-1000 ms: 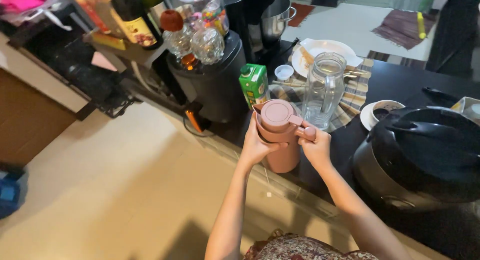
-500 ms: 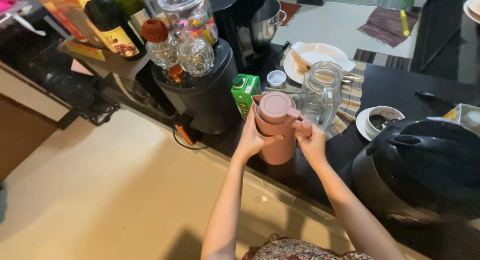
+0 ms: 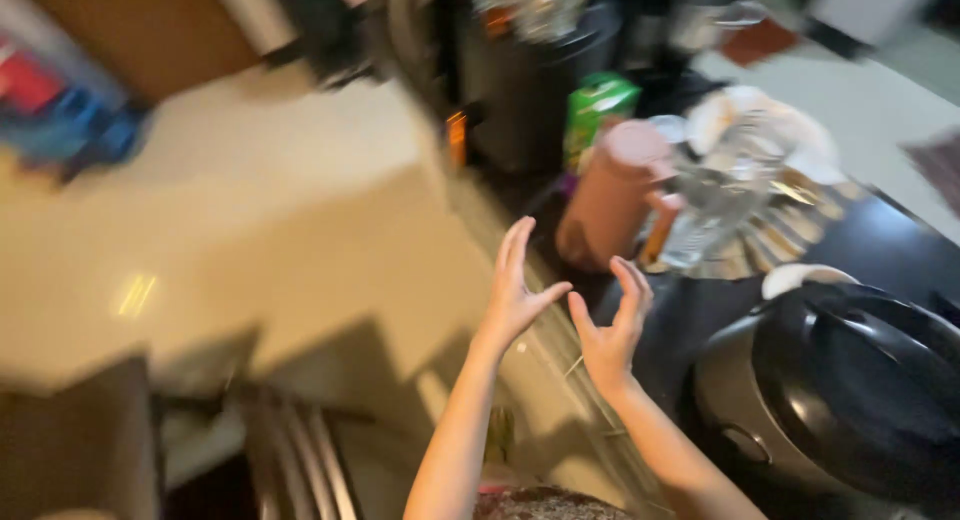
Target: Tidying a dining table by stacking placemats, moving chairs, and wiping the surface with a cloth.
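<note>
A pink thermos jug [image 3: 610,195] stands on the black counter [image 3: 880,250], blurred by camera motion. My left hand [image 3: 517,290] hovers below and left of it, fingers spread and holding nothing. Beside it, my right hand [image 3: 608,330] is also spread and holds nothing. Both hands are a short way in front of the jug and do not touch it. A clear glass pitcher [image 3: 715,200] stands just right of the jug.
A large black rice cooker [image 3: 850,380] sits at the right by my right forearm. A green carton [image 3: 592,110] and a dark appliance [image 3: 520,70] stand behind the jug. A white plate [image 3: 770,130] lies further back. Pale floor tiles [image 3: 250,230] spread to the left.
Both hands have let go of the pink jug and pulled back toward me, fingers spread. The camera has swung sharply, so the view is blurred.
</note>
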